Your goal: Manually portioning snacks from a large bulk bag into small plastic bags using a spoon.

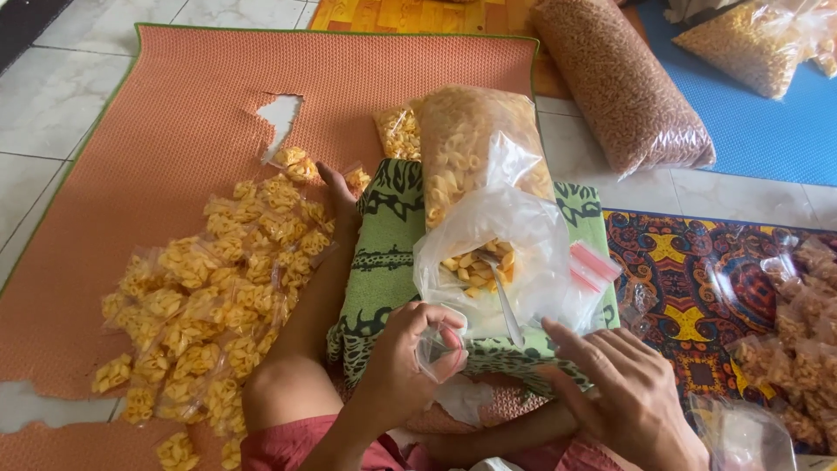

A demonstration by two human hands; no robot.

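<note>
1. Nearest the camera, above the person's lap, the left hand [403, 366] is pinching a small empty plastic bag [433, 351] closed-fingered, while the right hand [629, 392] is hovering open, holding nothing.
2. Just beyond, an open bag of yellow snacks [488, 253] with a spoon [504, 296] in it is resting on a green cushion [384, 253].
3. Many filled packets [209, 305] are lying on the orange mat's [174, 113] left side; much bulk stock is remaining.
4. Farther off, a large sack [619, 83] is lying across the floor.

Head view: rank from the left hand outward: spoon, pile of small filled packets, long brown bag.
From the left hand:
1. Spoon, just right of it, in the open bag.
2. Pile of small filled packets, left on the orange mat.
3. Long brown bag, far upper right.
</note>
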